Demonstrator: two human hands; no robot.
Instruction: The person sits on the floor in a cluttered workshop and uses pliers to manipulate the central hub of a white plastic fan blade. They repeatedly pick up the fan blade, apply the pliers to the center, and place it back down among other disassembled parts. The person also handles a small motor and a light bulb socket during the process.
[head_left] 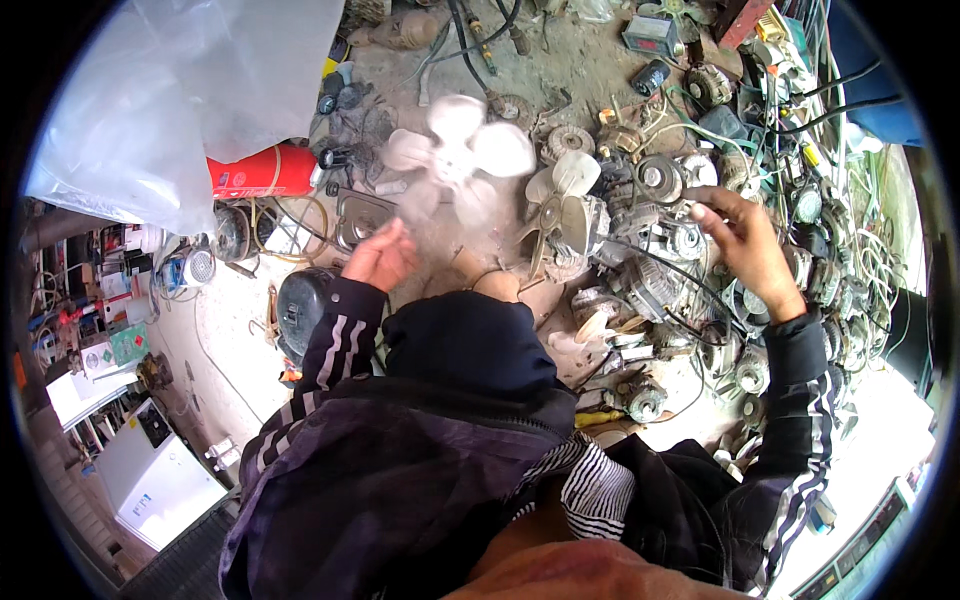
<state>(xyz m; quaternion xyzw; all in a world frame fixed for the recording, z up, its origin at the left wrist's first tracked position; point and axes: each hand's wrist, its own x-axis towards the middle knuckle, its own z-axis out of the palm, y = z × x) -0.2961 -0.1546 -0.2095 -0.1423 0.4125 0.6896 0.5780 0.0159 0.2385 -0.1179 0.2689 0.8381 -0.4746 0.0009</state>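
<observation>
My left hand (383, 257) is slightly blurred, fingers apart and holding nothing. Just beyond it is a white five-bladed fan blade (453, 162), smeared by motion and apart from the hand. My right hand (745, 240) reaches over a heap of small dusty electric motors. Its thumb and forefinger pinch together at a small part beside one motor (684, 240); what they grip is too small to make out. Between my hands, a cream fan blade (553, 212) stands tilted against the motors.
A red cylinder (262, 172) lies under clear plastic sheeting (170, 110) at left. A black round vessel (305, 310) and a metal tray (362, 218) are near my left arm. Motors and tangled cables (850, 300) fill the right side. A black-covered knee (465, 340) is between my arms.
</observation>
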